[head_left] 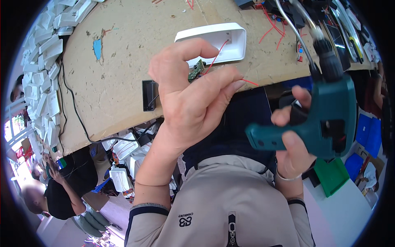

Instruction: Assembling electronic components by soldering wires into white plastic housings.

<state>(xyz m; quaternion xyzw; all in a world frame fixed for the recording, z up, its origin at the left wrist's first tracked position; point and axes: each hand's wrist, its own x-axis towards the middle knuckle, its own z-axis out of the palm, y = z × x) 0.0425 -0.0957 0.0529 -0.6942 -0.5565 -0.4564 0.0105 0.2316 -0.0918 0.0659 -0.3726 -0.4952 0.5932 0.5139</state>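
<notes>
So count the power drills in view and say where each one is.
1: a teal power drill gripped in the right hand, beside the workbench edge. The left hand pinches a small circuit board. Clutter may hide others.

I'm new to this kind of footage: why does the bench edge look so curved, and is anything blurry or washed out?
Head view: the fisheye lens bends the wooden bench toward a black round rim. The left hand with its small circuit board and the right hand on the green drill look sharp. Daylight washes out the far left edge.
</notes>
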